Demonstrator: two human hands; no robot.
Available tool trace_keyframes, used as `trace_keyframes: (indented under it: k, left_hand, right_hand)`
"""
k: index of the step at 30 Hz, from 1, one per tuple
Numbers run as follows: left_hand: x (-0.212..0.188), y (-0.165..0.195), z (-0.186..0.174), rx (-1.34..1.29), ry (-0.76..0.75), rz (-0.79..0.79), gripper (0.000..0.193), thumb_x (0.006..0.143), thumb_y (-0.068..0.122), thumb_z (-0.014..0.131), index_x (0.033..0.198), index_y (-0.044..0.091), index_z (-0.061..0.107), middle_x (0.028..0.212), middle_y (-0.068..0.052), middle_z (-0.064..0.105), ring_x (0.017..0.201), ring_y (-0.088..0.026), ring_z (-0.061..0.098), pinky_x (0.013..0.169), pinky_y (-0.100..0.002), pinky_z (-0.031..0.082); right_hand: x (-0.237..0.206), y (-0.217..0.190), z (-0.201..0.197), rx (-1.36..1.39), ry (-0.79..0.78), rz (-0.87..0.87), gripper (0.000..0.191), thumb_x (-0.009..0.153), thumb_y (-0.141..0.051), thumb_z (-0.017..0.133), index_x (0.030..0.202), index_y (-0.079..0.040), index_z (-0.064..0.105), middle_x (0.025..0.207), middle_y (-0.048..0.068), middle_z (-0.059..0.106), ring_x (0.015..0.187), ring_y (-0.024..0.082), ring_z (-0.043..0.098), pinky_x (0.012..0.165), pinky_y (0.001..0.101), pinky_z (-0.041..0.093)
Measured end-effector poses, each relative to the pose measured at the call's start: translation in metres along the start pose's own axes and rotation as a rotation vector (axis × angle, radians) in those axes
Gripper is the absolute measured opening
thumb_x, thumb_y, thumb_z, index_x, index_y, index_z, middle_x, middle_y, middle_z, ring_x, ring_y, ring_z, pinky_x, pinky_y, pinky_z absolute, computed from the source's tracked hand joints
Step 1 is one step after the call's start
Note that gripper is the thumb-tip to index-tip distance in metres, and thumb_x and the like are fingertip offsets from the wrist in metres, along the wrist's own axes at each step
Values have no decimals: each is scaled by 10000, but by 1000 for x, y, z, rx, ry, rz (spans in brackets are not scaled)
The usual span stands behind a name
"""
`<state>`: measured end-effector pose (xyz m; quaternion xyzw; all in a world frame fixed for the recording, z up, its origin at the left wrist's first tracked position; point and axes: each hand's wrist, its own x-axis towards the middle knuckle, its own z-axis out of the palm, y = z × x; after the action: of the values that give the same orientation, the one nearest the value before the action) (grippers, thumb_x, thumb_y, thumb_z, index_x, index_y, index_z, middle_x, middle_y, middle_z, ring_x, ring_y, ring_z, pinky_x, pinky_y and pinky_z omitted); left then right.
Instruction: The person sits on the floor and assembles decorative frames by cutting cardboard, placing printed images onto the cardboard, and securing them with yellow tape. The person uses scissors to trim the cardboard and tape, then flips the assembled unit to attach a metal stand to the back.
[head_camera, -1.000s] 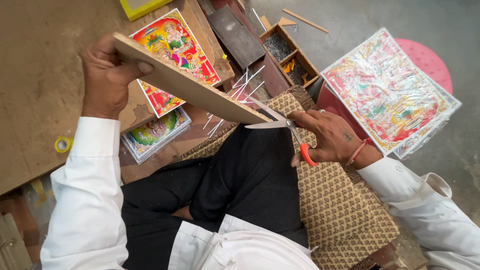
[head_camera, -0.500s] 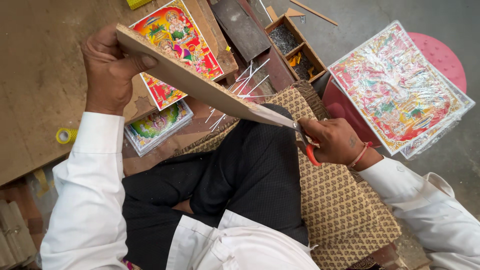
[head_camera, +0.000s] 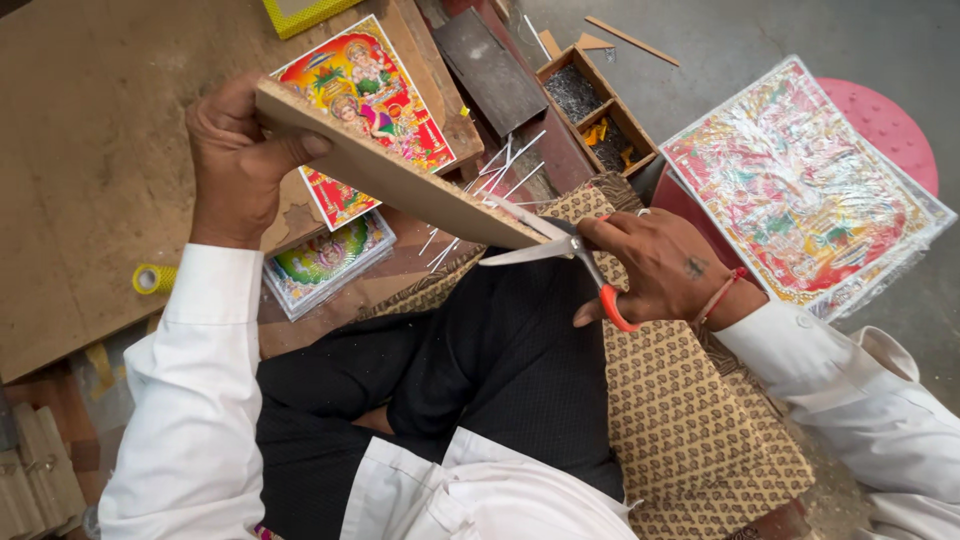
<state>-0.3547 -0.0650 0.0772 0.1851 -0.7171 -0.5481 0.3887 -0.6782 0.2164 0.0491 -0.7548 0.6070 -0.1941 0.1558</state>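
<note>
Board (head_camera: 400, 175), a flat slab of pale wood with a raw, rough-cut edge, is held tilted above the lap, its high end at the upper left and its low end pointing down to the right. The left hand (head_camera: 235, 160) wraps that high end, fingers (head_camera: 300, 145) closed over the edge and thumb pressed on the face. The right hand (head_camera: 660, 265) grips a pair of scissors (head_camera: 560, 250) with an orange handle, fingers curled through the loops; the steel blades stand slightly apart, touching the low tip of the board.

Below lie black trousers (head_camera: 480, 370) and a woven mat (head_camera: 690, 430) in tan with a small repeated dark pattern. White sleeves (head_camera: 200, 400) cover both arms.

Open room is tight: the low wooden counter (head_camera: 90, 150), scuffed and brown, runs close along the left, and thin pale slivers (head_camera: 500, 175) are scattered past the board's tip. A small wooden box (head_camera: 595, 115) with compartments sits just beyond them.

Bright printed pictures lie about: one rectangular print (head_camera: 365, 95) in red, yellow and green behind the board, another greenish one (head_camera: 325, 260) beneath it, and a stack wrapped in shiny clear plastic (head_camera: 800, 190) on a pink round stool (head_camera: 885, 125) at the right. A yellow roll of tape (head_camera: 153, 278) rests at the counter's edge.
</note>
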Motion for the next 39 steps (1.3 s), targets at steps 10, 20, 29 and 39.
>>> trace_keyframes:
  k: [10,20,29,39]
  left_hand:
    - [-1,5,4,-10,-3,-7,374,884,-31,885,1216,9,718,1150,-66,768,1037,-113,724,978,-275,595]
    - [-2,4,5,-36,-1,3,289,894,-57,884,1115,7,710,1083,-55,767,996,-106,719,941,-267,590]
    - [-2,11,8,46,4,11,300,872,-59,864,1112,26,707,1090,-33,766,976,-90,712,947,-266,588]
    - [-3,24,13,106,-9,21,265,864,-34,873,1024,47,679,1000,5,749,950,-67,688,877,-254,583]
  right_hand:
    - [6,4,-6,12,-13,-54,893,570,-609,887,1207,-54,600,956,149,679,822,346,671,719,468,498]
    - [-9,24,27,-50,-5,21,565,776,-461,855,1171,-114,647,750,109,674,678,311,679,628,445,513]
    - [-6,19,13,-59,40,67,911,541,-582,924,1204,-38,617,786,165,697,680,362,698,576,436,532]
    - [21,-1,-6,156,65,28,1008,622,-709,806,1308,-16,552,940,161,701,820,320,736,701,427,573]
